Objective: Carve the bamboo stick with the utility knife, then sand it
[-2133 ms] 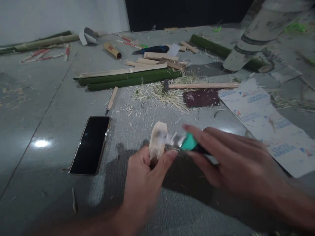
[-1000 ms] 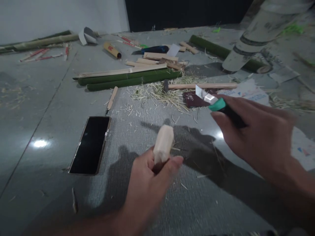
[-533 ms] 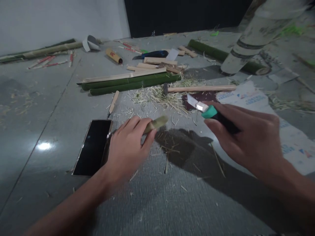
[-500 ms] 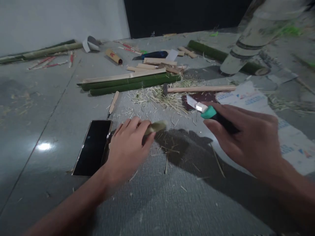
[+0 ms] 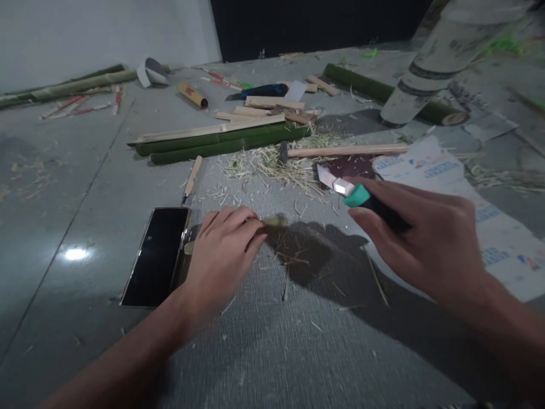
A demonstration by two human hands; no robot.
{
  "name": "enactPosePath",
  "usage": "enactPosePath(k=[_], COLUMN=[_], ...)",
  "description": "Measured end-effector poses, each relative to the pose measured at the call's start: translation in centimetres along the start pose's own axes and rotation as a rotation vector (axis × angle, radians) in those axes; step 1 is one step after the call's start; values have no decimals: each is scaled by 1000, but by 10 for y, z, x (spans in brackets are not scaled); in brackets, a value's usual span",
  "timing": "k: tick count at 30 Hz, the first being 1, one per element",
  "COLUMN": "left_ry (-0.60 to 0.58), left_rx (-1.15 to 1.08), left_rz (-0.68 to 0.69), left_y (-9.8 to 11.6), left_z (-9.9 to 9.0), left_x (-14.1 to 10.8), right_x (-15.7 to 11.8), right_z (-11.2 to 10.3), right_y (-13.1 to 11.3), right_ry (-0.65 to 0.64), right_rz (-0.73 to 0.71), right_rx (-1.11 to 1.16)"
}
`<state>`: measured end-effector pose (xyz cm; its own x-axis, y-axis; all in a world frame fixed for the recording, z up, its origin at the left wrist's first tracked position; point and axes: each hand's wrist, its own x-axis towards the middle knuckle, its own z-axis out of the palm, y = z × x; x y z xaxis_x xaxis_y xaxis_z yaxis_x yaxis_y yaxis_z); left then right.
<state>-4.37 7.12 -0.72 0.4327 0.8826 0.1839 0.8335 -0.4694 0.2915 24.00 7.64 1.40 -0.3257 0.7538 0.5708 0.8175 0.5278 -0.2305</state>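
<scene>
My left hand [image 5: 227, 244] is closed round a short bamboo strip [image 5: 275, 221], whose pale tip pokes out past the thumb and forefinger; its other end shows by the phone side of the palm. A utility knife [image 5: 357, 196] with a black and green handle sits in my right hand [image 5: 430, 244], its blade bare and pointing up to the left. Between the two hands there is a gap. Just left of my left hand lies a phone [image 5: 157, 255] with a dark screen, and beyond it a wooden-handled tool [image 5: 193, 177].
Green split bamboo lengths [image 5: 230, 143] lie ahead, beside pale shavings [image 5: 281, 170] and a hammer [image 5: 344, 151]. Printed paper [image 5: 502, 238] spreads at right. Farther back are a blue-handled knife [image 5: 264, 91], wood pieces [image 5: 272, 103], a bamboo pole [image 5: 361, 85] and a cardboard tube [image 5: 191, 95].
The bamboo strip has turned in my left hand, and less of its tip now shows beyond the fingers. My right hand keeps the knife almost where it was. The view has shifted slightly.
</scene>
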Motion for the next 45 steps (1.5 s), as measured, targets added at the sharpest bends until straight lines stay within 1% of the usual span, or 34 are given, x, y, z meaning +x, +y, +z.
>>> enactPosePath(k=[4, 6, 14, 22, 27, 32, 40, 45], left_ry=[-66, -79, -24, -58, -84, -103, -106, -89], left_rx=[17, 11, 30, 48, 84, 97, -6, -30], left_rz=[-23, -41, -102, -94, -61, -30, -106, -120], left_y=[1, 2, 4, 3, 5, 5, 3, 4], left_z=[-3, -3, -2, -5, -6, -6, -6, -4], left_x=[1, 2, 1, 1, 1, 1, 5, 4], right_x=[0, 1, 0, 0, 0, -2, -2, -2], right_z=[1, 1, 0, 0, -2, -2, -1, -2], right_y=[-2, -3, -2, -3, -6, -9, -8, -8], right_ry=[-15, -26, -37, -43, -79, -88, -105, -100], right_rz=[17, 21, 10, 8, 23, 27, 31, 32], right_rx=[10, 16, 32, 46, 50, 50, 52, 71])
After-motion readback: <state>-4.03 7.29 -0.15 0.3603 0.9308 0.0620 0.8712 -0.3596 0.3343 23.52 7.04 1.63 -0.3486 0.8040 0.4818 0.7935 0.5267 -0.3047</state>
